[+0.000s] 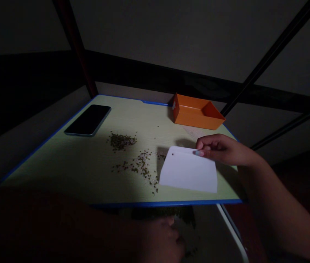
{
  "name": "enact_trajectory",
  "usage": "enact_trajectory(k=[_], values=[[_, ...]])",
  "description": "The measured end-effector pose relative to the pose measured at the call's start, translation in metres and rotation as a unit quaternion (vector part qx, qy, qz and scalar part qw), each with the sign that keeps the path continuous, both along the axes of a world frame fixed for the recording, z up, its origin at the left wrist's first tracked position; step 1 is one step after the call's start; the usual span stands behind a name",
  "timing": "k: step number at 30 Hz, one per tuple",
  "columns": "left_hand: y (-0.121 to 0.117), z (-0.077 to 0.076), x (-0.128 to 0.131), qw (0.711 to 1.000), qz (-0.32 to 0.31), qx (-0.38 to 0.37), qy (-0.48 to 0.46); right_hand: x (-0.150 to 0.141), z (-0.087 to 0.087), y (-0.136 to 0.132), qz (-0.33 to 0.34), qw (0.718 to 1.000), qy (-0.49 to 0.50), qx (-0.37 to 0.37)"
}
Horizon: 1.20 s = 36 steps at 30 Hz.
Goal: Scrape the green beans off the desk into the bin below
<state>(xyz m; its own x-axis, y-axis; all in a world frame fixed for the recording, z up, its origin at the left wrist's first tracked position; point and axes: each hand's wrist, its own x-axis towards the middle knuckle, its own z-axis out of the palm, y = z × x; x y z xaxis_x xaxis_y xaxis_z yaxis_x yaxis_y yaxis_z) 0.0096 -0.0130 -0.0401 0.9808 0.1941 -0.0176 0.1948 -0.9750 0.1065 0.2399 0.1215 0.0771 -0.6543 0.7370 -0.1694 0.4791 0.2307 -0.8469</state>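
Note:
My right hand (216,149) pinches the top edge of a white plastic dough scraper (189,170), with the thumb on the near face. The scraper is tilted above the right part of the table, and a small hole shows in its upper left corner. Left of it lie scattered small dark-green grains (141,166) mixed with pale bits. A denser pile of grains (120,141) sits farther back. Below the table's front edge, in deep shadow, my left hand (163,237) has its fingers curled in beside dark grains (180,213); what they hold, if anything, is hidden.
An orange open box (195,120) stands at the table's back right corner. A dark-screened phone (89,119) lies at the back left. The pale green tabletop (69,164) has a blue rim. Under its front edge shows a white-edged container or drawer (234,233).

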Motion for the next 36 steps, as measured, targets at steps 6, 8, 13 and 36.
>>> enact_trajectory(k=[6,8,13,36], values=[[0.002,0.004,-0.002,1.0,-0.018,0.011,-0.016,-0.001,-0.001,0.0,0.017,1.0,-0.005,-0.002],[0.004,0.006,-0.003,0.999,-0.027,0.014,-0.019,-0.001,-0.002,0.001,0.012,1.0,-0.011,0.003],[0.001,0.003,-0.002,1.0,-0.018,0.016,-0.012,-0.001,-0.002,0.005,-0.025,0.999,-0.019,0.026],[0.001,0.007,-0.002,1.0,-0.007,0.004,-0.011,-0.001,-0.008,0.005,-0.018,0.999,0.028,0.037]])
